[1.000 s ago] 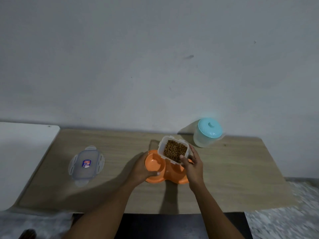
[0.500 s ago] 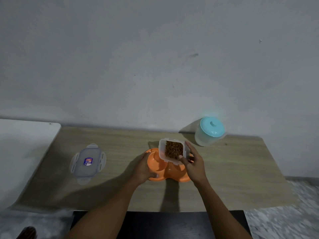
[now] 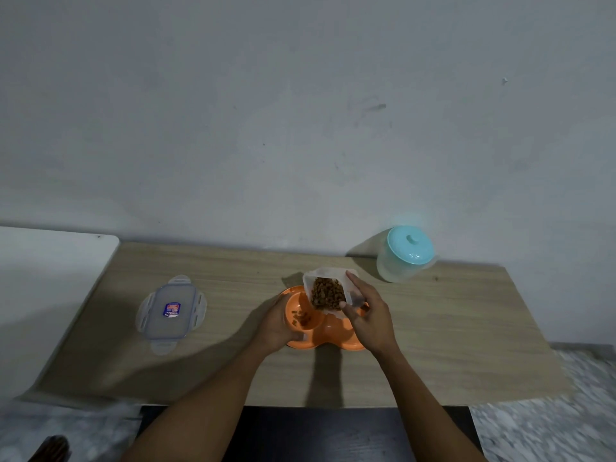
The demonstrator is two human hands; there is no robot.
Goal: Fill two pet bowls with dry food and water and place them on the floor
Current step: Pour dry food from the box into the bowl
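An orange double pet bowl (image 3: 328,331) sits on the wooden table (image 3: 450,335) near its middle. My left hand (image 3: 278,323) grips the bowl's left rim. My right hand (image 3: 366,315) holds a clear plastic food container (image 3: 328,291) of brown kibble, tilted steeply down to the left over the left bowl. A few kibble pieces (image 3: 301,317) lie in the left bowl. The right bowl is mostly hidden behind my right hand. A clear jug with a turquoise lid (image 3: 405,253) stands at the back right by the wall.
The container's clear lid (image 3: 171,311) with clip flaps and a small label lies flat on the table's left part. A white surface (image 3: 50,271) adjoins the table on the left. Speckled floor (image 3: 540,428) shows at the lower right.
My right hand has tipped the food container further over toward the left bowl, and kibble has fallen into that bowl. My left hand has stayed on the bowl's rim.
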